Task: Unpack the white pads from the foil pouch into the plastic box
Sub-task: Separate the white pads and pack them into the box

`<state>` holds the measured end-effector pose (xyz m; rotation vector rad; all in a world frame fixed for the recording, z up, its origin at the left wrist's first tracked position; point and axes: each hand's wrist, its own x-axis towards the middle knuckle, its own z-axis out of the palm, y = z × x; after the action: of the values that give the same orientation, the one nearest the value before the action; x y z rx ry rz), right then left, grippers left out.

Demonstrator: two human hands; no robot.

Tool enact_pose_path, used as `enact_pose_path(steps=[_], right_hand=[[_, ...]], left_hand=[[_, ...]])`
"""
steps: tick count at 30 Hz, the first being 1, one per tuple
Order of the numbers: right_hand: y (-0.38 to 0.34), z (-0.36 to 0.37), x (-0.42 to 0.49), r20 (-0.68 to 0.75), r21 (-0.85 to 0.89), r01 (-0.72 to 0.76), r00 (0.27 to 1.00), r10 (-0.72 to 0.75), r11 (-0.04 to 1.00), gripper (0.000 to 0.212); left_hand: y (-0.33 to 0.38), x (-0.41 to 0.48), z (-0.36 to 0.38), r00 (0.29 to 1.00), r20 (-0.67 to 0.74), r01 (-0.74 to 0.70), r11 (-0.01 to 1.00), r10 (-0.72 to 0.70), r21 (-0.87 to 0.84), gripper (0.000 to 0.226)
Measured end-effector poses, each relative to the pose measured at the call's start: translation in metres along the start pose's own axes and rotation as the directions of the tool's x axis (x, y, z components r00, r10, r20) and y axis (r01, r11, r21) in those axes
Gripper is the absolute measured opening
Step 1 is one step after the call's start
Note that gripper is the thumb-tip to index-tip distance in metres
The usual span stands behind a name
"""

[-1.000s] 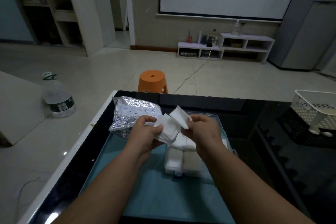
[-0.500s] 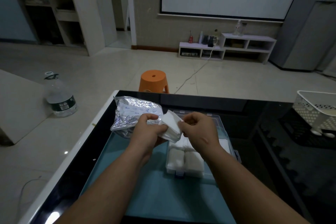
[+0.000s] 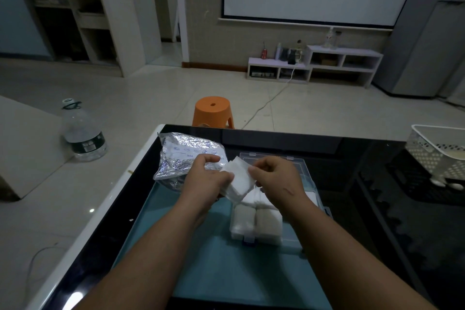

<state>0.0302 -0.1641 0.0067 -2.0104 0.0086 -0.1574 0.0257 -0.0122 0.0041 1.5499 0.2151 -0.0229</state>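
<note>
Left hand point(image 3: 208, 180) grips a stack of white pads point(image 3: 239, 180); right hand point(image 3: 276, 178) pinches its top edge (likely squaring it), above the plastic box point(image 3: 310, 184). Foil pouch point(image 3: 181, 156) lies by the table's point(image 3: 339, 148) far-left corner. Step: transfer. Next: lower the stack in beside pads already packed.

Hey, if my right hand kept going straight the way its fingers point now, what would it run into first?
The stack of white pads. Your right hand points left, fingertips at the stack's edge, apparently pinching it. Just beyond is your left hand, which holds the stack. Depth is unclear.
</note>
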Motion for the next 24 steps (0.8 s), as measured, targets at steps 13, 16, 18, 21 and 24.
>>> enact_pose_path(steps=[13,16,18,21,24], right_hand=[[0.000,0.005,0.001,-0.264,0.210,-0.076,0.955,0.131,0.975,0.015],[0.000,0.000,0.001,-0.304,0.256,-0.086,0.938,0.164,0.963,0.010],[-0.001,-0.003,0.001,-0.328,0.247,-0.070,0.932,0.151,0.966,0.010],[-0.006,-0.005,0.000,-0.344,0.264,-0.020,0.932,0.114,0.964,0.008],[-0.010,-0.006,-0.002,-0.285,0.319,0.011,0.955,0.085,0.948,0.013]], left_hand=[[0.001,-0.001,0.002,0.997,0.065,0.041,0.993,-0.034,-0.114,0.038],[-0.001,0.001,-0.001,0.998,0.042,0.056,0.990,-0.051,-0.132,0.036],[-0.001,0.002,-0.001,0.998,0.025,0.059,0.991,-0.056,-0.124,0.037],[-0.002,0.002,-0.001,0.999,0.002,0.053,0.993,-0.053,-0.104,0.038],[-0.004,0.003,-0.001,0.999,-0.021,0.047,0.996,-0.048,-0.072,0.037]])
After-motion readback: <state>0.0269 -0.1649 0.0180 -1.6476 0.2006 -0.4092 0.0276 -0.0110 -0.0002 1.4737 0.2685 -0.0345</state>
